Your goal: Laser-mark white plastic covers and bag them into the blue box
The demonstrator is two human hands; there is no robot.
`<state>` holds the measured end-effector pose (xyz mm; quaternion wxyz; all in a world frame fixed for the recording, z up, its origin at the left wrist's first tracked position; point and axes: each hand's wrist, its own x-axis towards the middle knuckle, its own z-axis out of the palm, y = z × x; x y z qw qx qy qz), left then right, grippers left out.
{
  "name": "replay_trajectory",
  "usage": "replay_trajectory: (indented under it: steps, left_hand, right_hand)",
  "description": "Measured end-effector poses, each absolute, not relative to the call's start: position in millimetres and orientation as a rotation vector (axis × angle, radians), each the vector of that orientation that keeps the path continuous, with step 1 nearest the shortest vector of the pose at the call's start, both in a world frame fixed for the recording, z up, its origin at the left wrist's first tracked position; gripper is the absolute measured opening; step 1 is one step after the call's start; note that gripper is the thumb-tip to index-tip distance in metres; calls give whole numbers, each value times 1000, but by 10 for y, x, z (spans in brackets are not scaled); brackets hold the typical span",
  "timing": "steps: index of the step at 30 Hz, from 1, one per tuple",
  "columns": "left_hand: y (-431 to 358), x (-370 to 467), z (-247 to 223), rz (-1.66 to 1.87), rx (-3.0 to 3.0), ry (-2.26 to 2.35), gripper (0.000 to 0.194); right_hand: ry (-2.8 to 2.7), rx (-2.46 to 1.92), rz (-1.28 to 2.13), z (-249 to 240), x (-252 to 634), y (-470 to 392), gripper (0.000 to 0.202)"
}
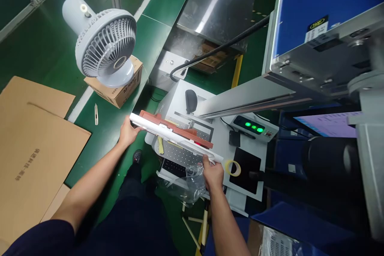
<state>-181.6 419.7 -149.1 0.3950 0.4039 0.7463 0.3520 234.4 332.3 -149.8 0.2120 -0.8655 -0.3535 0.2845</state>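
at the base: pale worktable [183, 90], with a perforated plate [172, 154] toward the near side. across the plate, seen edge-on: long white panel [180, 140], held at both ends; resting or lifted, impossible to tell. directly behind: red-brown strip [180, 130], close alongside; attached or separate, unclear. judging by looks, panel probably light for its length, stiff, smooth enough to slide in a dry grip, prone to scuffs along the face and knocks at the corners. best taken near both ends, by the edges, with even support. below the right end: clear plastic film [193, 182], crumpled, limp, likely slick; better kept out of the grip. left hand [128, 133]: partly closed around the left end, with thumb underneath. right hand [213, 174]: curled on the right end, with thumb up against the near side; cannot tell about film in the fingers. smallest: yellow tape roll [239, 168], just beside the right hand.
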Motion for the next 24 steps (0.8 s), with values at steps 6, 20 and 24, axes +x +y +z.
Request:
replay_trajectory:
  steps: [6, 20, 24]
  left_hand:
    - [4196, -1807, -1457, 816, 1071, 1986, 59]
    - [4196, -1822, -1609, 795, 1076, 1997, 66]
    - [4205, -1881, -1677, 803, 1059, 1941, 71]
  right_hand:
    - [-618, -2103, 990, -1482, 2256, 3486, 107]
    - [-408, -1918, 1141, -1568, 2260, 3624, 92]
    - [-377, -1877, 1191, -1535, 2220, 3630, 93]
